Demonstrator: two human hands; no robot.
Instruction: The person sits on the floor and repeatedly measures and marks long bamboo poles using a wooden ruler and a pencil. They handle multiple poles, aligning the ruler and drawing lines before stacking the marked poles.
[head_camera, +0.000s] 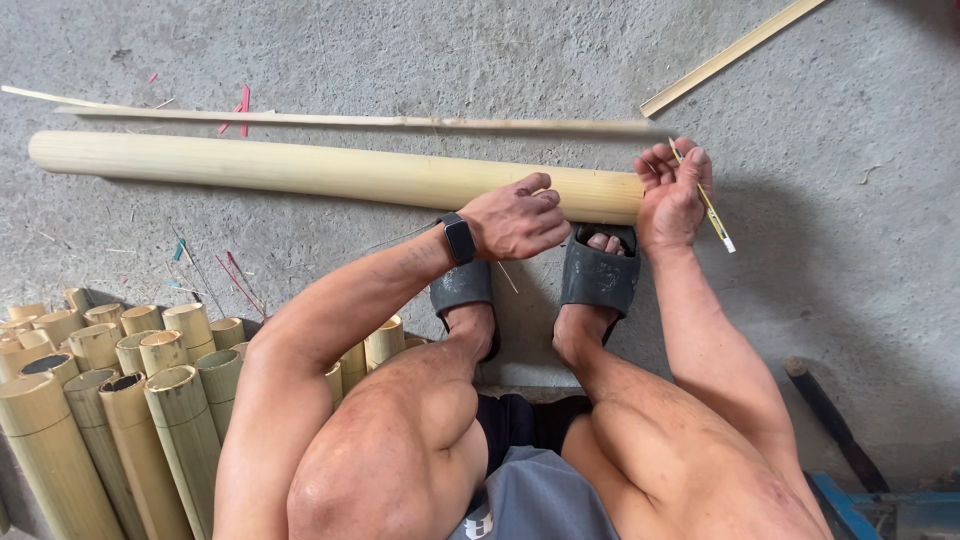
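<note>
Bamboo pole (330, 172) lies flat on the concrete floor (850, 250), long axis running 9 to 3 o'clock with a slight tilt, its right end dropping a little lower in frame. From my feed that cut right end sits just above the toes of two dark sandals (600, 272).

Right hand (673, 195) rests at the pole's right end, fingers pressed together and pinching a thin yellow pencil (708, 205) that points toward 5 o'clock. Left hand (515, 220) sits loosely curled on the pole just to the 9 o'clock side of it, index finger stretched along the top; I see nothing gripped in it. Black wristwatch (459, 238) on that wrist.

At 12 o'clock of the pole, a thin bamboo strip (350, 120) lies nearly parallel and close by. Another pale slat (735, 55) angles off at 1 o'clock. Stack of short cut bamboo tubes (110, 390) lies at 8 o'clock. Dark handle (830, 420) and a blue frame (880, 505) at 4 o'clock. Floor is rough grey concrete with scattered shavings.
</note>
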